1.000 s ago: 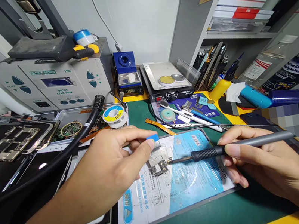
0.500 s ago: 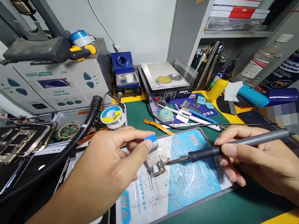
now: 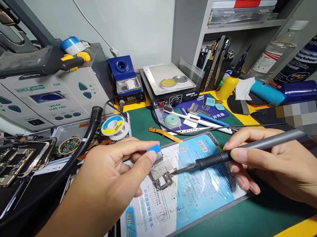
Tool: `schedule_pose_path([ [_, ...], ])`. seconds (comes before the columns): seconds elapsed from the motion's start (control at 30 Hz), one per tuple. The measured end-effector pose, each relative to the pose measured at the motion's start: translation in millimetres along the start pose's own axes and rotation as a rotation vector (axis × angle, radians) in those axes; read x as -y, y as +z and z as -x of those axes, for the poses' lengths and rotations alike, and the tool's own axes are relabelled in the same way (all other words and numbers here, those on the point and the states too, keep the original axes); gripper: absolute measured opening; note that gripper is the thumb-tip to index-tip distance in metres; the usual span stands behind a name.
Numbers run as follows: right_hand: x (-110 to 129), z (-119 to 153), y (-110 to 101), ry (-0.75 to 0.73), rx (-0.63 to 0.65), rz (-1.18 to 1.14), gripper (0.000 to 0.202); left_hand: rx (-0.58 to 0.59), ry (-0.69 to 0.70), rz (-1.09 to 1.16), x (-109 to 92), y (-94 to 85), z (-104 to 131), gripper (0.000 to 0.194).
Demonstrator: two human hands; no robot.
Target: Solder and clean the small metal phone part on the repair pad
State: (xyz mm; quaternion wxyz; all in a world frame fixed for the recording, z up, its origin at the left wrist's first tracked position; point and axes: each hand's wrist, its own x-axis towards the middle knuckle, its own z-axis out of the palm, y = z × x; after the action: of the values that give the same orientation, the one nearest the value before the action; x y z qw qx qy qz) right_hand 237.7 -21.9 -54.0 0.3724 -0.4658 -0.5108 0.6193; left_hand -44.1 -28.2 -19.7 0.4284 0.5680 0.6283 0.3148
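Note:
My left hand (image 3: 119, 172) pinches a blue-topped metal piece (image 3: 154, 150) at the upper edge of a small circuit board (image 3: 164, 181). Its fingers are closed, partly hidden behind the thumb. My right hand (image 3: 260, 154) holds a soldering iron (image 3: 213, 160) like a pen, with the tip at the right side of the board. The board lies over a white and blue printed sheet (image 3: 202, 203) on the green mat (image 3: 224, 230).
A solder spool (image 3: 114, 126), a thick black hose (image 3: 88, 129) and phone parts (image 3: 6, 162) are at the left. Behind the sheet lie an orange flex strip (image 3: 165, 134) and a toothbrush (image 3: 182, 115). A hot plate (image 3: 173, 98) stands farther back.
The view has shifted, so most things appear slightly farther left. Both hands keep their holds, and the iron tip stays at the board's right side.

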Motion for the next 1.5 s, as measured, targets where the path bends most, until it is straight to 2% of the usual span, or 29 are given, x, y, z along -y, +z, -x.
schedule_pose_path([
  [0.1, -0.2, 0.6, -0.5, -0.001, 0.010, 0.000, 0.011, -0.081, -0.030, 0.004, -5.2, 4.7, 4.7, 0.030],
  [0.23, -0.4, -0.2, -0.5, 0.006, 0.016, 0.019, 0.014, -0.110, 0.024, -0.010, -5.3, 5.5, 4.5, 0.025],
  [0.37, -0.5, -0.7, 0.6, 0.003, 0.008, 0.005, 0.013, -0.042, 0.072, -0.035, -0.5, 0.3, -1.6, 0.027],
  [0.47, 2.5, -1.7, 2.9, 0.006, -0.005, -0.044, 0.012, -0.009, 0.036, -0.028, 0.1, -1.3, -2.2, 0.032],
  [0.6, 12.9, -4.9, 6.3, -0.015, -0.113, -0.179, 0.017, -0.054, -0.016, 0.039, -2.3, 1.0, 3.0, 0.038],
  [0.73, 22.9, -9.4, 6.9, -0.049, -0.262, -0.242, 0.020, -0.073, 0.053, 0.097, 0.3, 2.4, 8.2, 0.048],
  [0.8, 25.7, -11.4, 6.3, -0.063, -0.278, -0.249, 0.022, -0.119, 0.196, 0.031, 4.9, 3.4, 11.7, 0.040],
  [0.9, 28.2, -12.9, 5.3, -0.111, -0.278, -0.258, 0.022, -0.170, 0.625, -0.202, 13.8, 6.4, 20.7, 0.024],
  [0.97, 29.5, -13.1, 4.5, -0.144, -0.280, -0.265, 0.020, -0.158, 0.880, -0.336, 18.8, 9.1, 28.2, 0.030],
  [1.07, 30.2, -14.0, 2.3, -0.175, -0.287, -0.278, 0.018, -0.116, 1.091, -0.473, 22.8, 12.2, 38.4, 0.033],
  [1.2, 27.5, -16.5, -2.5, -0.196, -0.291, -0.299, 0.017, -0.045, 1.240, -0.638, 27.0, 12.0, 47.7, 0.030],
  [1.37, 24.6, -16.2, -4.6, -0.232, -0.262, -0.300, 0.009, -0.106, 1.299, -0.820, 42.1, 11.2, 60.1, 0.025],
  [1.5, 24.2, -15.2, -3.5, -0.246, -0.248, -0.307, 0.009, -0.174, 1.387, -0.875, 51.2, 18.0, 67.8, 0.026],
])
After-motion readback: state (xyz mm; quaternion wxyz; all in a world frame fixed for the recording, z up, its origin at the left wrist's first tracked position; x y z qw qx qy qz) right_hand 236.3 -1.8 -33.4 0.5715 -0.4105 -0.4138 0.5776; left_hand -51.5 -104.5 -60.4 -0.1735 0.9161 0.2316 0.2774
